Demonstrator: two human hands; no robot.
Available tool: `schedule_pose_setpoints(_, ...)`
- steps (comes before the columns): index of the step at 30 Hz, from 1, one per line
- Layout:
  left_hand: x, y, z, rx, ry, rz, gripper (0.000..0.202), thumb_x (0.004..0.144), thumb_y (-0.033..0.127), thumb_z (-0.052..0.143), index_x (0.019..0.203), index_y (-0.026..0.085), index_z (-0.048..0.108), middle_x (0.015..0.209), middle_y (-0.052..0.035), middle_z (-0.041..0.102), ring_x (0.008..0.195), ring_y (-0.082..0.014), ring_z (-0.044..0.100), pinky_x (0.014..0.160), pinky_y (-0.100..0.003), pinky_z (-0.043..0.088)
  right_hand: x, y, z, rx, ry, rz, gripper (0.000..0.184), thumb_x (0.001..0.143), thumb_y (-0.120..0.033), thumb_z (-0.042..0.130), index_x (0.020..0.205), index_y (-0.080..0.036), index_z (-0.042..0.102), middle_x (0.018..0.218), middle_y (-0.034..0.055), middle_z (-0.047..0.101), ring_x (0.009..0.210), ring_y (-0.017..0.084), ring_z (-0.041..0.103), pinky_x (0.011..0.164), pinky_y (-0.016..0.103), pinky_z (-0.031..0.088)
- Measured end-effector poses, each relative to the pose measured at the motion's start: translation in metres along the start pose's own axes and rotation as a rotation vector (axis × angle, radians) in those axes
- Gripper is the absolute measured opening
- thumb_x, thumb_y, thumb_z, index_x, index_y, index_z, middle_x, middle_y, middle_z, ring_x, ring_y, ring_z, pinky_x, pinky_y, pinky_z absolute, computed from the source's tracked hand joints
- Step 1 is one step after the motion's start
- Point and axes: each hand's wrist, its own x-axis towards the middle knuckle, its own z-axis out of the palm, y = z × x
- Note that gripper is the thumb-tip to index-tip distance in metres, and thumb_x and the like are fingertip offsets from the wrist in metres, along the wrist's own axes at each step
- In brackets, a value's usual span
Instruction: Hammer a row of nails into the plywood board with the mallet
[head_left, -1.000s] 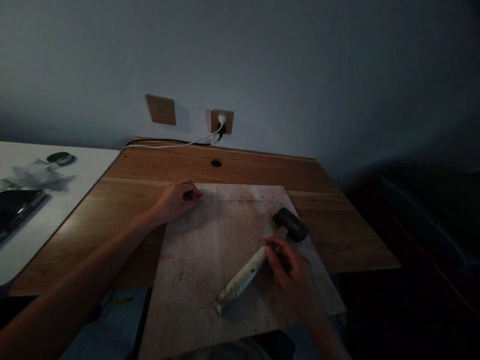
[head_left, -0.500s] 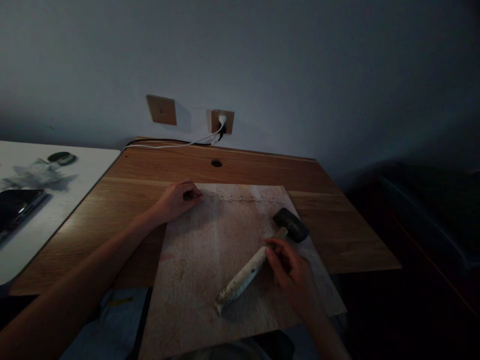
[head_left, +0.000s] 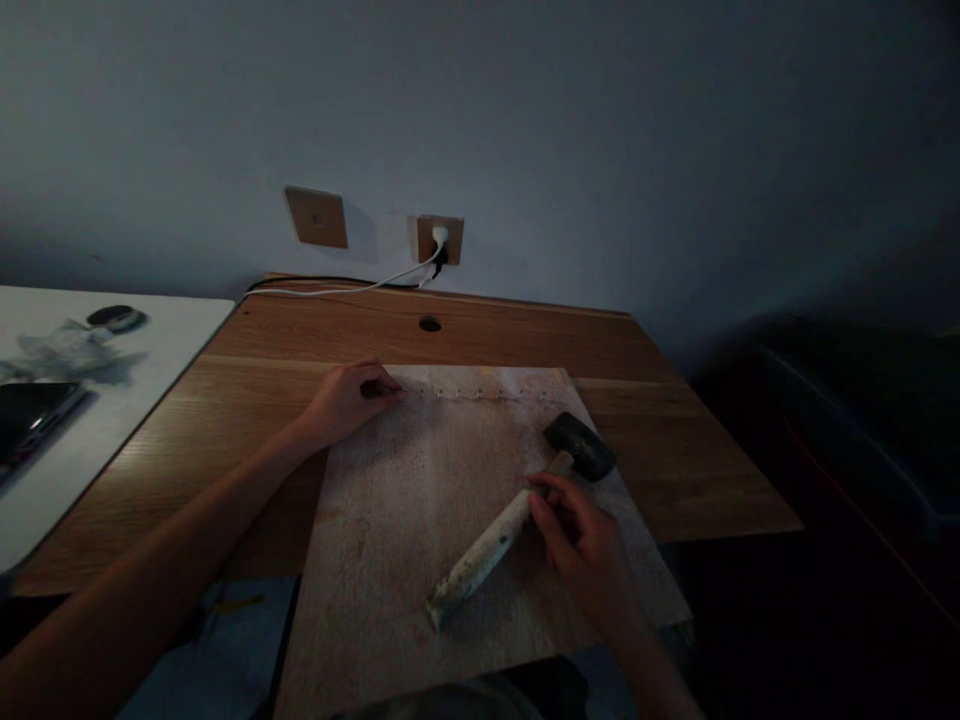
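Observation:
A wooden board [head_left: 405, 540] lies on the desk, its near end jutting over the edge. Near its far edge runs a row of several small nails [head_left: 478, 393], with what looks like a thin line along them. At the left end of that row my left hand [head_left: 352, 400] is closed in a pinch over the board's far left corner; whatever is between the fingertips is too small to make out. My right hand [head_left: 581, 535] grips the neck of a rubber mallet [head_left: 480, 550], whose black head points to the far right and whose pale, worn handle slants towards me above the board.
The wooden desk [head_left: 675, 450] has a round cable hole [head_left: 430, 324] at the back. White and black cables [head_left: 330, 292] run to a wall socket [head_left: 440, 240]. On the left, a white table [head_left: 172, 325] bears a dark device [head_left: 37, 420], crumpled clear plastic [head_left: 71, 345] and a round dark-topped object [head_left: 115, 318].
The view has shifted very slightly. Both hands, the mallet and the board stay practically where they were.

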Motion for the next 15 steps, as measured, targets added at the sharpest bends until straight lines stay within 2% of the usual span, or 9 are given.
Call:
schedule_pose_setpoints(10,-0.0005,0.0007,-0.0014,-0.007,-0.033,0.018,0.018,0.087,0.033,0.069,0.078,0.018,0.067,0.081,-0.0018,0.065,0.071,-0.0140,0.061,0.068,-0.027,0.048,0.0003,0.0010,-0.0001,0.003,-0.003,0.009,0.041,0.099,-0.054,0.058,0.115,-0.018,0.070,0.074,0.0008,0.060,0.054,0.012,0.056,0.046,0.023,0.042)
schedule_pose_setpoints(15,-0.0003,-0.0008,-0.0023,0.006,-0.049,0.027,0.013,0.087,0.030,0.067,0.083,0.018,0.069,0.080,-0.0015,0.065,0.070,-0.0136,0.060,0.068,-0.027,0.049,0.0004,-0.0014,-0.0001,-0.006,0.000,0.006,0.041,0.098,-0.054,0.058,0.114,-0.018,0.070,0.072,0.0005,0.059,0.054,0.012,0.057,0.046,0.023,0.042)
